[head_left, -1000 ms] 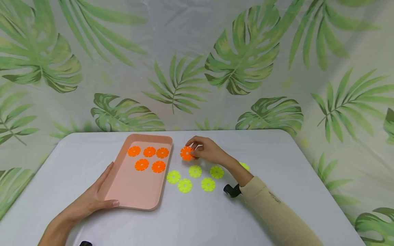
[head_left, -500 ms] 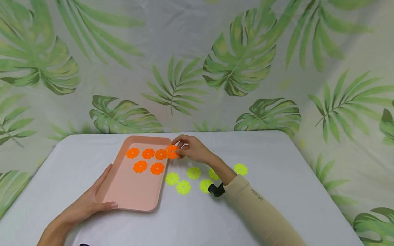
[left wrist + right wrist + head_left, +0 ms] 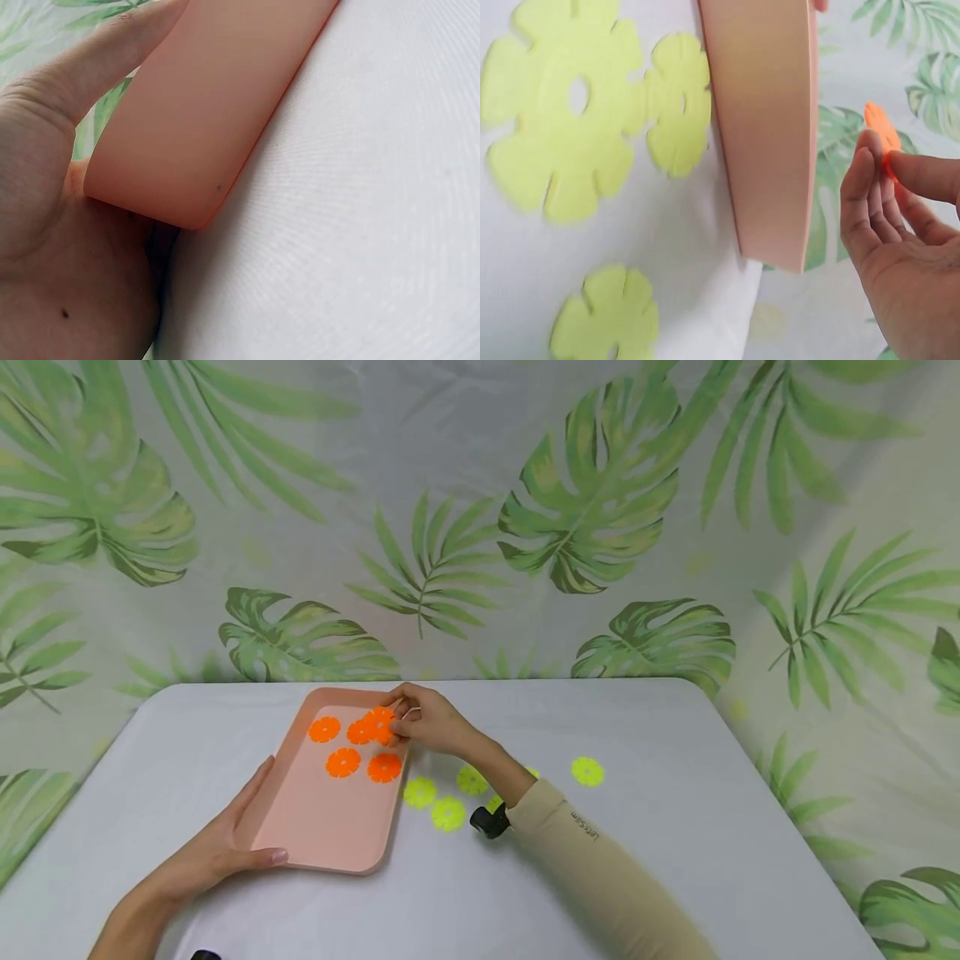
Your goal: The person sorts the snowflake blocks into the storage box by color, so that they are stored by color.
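A pink tray (image 3: 315,831) lies on the table with several orange flower-shaped discs (image 3: 343,762) in its far half. My left hand (image 3: 202,856) holds the tray's near left corner, thumb along the front rim and fingers against the left side; the left wrist view shows the tray wall (image 3: 210,105) against the palm. Over the tray's far right part, my right hand (image 3: 438,724) pinches another orange flower-shaped disc (image 3: 881,127) between thumb and fingers. In the head view this disc overlaps two discs in the tray, hiding most of one.
Several yellow-green flower-shaped discs (image 3: 448,814) lie on the white table (image 3: 675,827) right of the tray, some partly hidden by the right forearm. A black wrist camera (image 3: 489,821) hangs below the right wrist. A leaf-print cloth (image 3: 427,577) stands behind the table.
My right hand has moved left with the pinched orange disc, from the table beside the tray, across its right rim, to above the tray. The left hand stays on the tray corner.
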Demonstrator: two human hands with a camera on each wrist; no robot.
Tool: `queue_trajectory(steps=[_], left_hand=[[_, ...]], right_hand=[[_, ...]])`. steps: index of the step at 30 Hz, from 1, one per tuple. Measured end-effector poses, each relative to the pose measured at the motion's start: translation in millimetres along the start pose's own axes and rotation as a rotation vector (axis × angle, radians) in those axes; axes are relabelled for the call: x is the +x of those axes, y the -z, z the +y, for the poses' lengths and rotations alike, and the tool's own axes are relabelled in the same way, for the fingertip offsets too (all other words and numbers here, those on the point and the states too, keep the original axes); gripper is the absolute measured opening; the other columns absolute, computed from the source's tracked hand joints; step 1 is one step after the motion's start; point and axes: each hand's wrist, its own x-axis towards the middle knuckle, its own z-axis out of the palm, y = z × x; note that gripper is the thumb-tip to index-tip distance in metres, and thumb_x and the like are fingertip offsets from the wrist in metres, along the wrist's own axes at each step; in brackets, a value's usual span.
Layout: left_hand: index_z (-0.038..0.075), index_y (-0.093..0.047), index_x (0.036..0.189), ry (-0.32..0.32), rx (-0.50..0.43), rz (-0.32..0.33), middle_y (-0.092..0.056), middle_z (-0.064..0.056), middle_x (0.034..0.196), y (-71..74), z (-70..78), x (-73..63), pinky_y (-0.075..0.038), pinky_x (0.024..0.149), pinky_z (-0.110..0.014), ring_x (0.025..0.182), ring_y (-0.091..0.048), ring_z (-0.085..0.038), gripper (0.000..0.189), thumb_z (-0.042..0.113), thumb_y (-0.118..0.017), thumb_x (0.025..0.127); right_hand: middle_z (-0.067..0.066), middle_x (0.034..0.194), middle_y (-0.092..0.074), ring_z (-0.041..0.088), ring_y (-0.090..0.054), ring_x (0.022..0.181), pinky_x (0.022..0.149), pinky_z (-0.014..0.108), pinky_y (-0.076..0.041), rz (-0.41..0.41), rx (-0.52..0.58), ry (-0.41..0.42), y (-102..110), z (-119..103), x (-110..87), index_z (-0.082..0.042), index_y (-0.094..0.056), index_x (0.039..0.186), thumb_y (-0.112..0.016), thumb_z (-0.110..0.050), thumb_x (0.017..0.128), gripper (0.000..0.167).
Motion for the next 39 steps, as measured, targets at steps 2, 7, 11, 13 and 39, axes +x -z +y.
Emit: queue_trajectory(steps=[2, 7, 11, 13, 39], left_hand=[[0.037, 0.002, 0.168, -0.002, -0.007, -0.004, 0.008, 0.001, 0.178, 0.2, -0.2, -0.8, -0.014, 0.095, 0.004, 0.133, -0.013, 0.031, 0.114, 0.012, -0.077, 0.089], [0.039, 0.002, 0.168, 0.008, -0.001, 0.003, 0.006, 0.003, 0.178, 0.9, -0.4, -1.1, -0.013, 0.096, 0.004, 0.139, -0.01, 0.026, 0.115, 0.013, -0.078, 0.089], [0.038, 0.002, 0.168, 0.006, -0.027, -0.006, 0.008, 0.001, 0.178, 1.7, -0.9, 0.6, -0.009, 0.104, 0.001, 0.134, -0.011, 0.03, 0.114, 0.013, -0.077, 0.089], [0.037, 0.002, 0.168, 0.0, -0.035, -0.009, 0.008, 0.001, 0.178, 2.0, -1.5, 1.4, -0.009, 0.104, 0.001, 0.135, -0.01, 0.03, 0.114, 0.012, -0.077, 0.089], [0.037, 0.002, 0.168, 0.004, -0.048, -0.017, 0.01, -0.002, 0.178, 4.0, -2.4, 1.2, -0.011, 0.098, 0.005, 0.159, 0.006, -0.028, 0.116, 0.01, -0.077, 0.088]], right_hand=[[0.008, 0.092, -0.056, 0.055, -0.068, 0.098, 0.093, 0.058, -0.058, -0.001, 0.012, -0.006, -7.9, 0.0, 4.0, 0.006, -0.055, 0.135, -0.062, 0.007, 0.098, 0.038], [0.009, 0.09, -0.059, 0.049, -0.072, 0.094, 0.086, 0.05, -0.062, -0.004, -0.021, -0.011, -27.2, 0.6, 14.8, 0.006, -0.056, 0.134, -0.062, 0.007, 0.098, 0.037], [0.009, 0.093, -0.061, 0.04, -0.073, 0.09, 0.08, 0.042, -0.063, -0.019, -0.076, -0.018, -41.3, 0.0, 21.4, 0.003, -0.059, 0.132, -0.063, 0.005, 0.099, 0.034], [0.008, 0.095, -0.062, 0.031, -0.071, 0.085, 0.075, 0.031, -0.06, -0.021, -0.117, -0.018, -47.7, -1.1, 24.7, 0.002, -0.06, 0.132, -0.064, 0.002, 0.099, 0.033], [0.001, 0.086, -0.059, 0.014, -0.066, 0.069, 0.063, 0.02, -0.055, -0.028, -0.148, -0.17, -96.4, 6.4, 54.3, -0.007, -0.065, 0.116, -0.069, 0.0, 0.097, 0.021]])
